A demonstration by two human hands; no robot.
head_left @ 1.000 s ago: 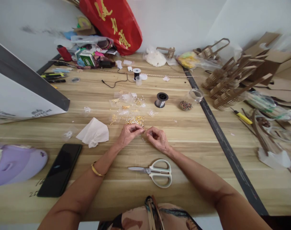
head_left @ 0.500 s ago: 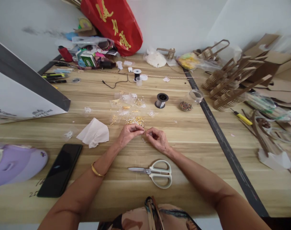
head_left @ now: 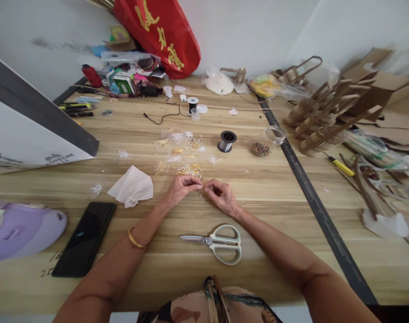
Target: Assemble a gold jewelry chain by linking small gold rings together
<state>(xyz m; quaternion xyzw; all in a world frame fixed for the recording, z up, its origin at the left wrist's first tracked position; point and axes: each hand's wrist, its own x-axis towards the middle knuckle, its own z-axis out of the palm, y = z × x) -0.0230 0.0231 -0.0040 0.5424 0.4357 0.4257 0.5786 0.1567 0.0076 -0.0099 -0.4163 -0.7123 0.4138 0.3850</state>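
Note:
My left hand (head_left: 180,188) and my right hand (head_left: 221,195) rest on the wooden table (head_left: 204,278), fingertips pinched and almost touching each other. Whatever they pinch is too small to make out. Just beyond the fingertips lies a heap of small gold beads (head_left: 189,169), with more beads in little clear bags (head_left: 176,143) behind it. A gold bangle (head_left: 136,241) circles my left wrist. White-handled scissors (head_left: 218,241) lie shut on the table just below my right hand.
A crumpled white tissue (head_left: 132,186) and a black phone (head_left: 85,237) lie to the left, near a purple cap (head_left: 21,229). A wire spool (head_left: 227,140) and a bead jar (head_left: 268,140) stand beyond. Wooden baskets (head_left: 320,119) crowd the right; a red bag (head_left: 160,31) leans at the back.
My right hand's fingertips have edged slightly left, closing the small gap to my left hand. Everything else stays put.

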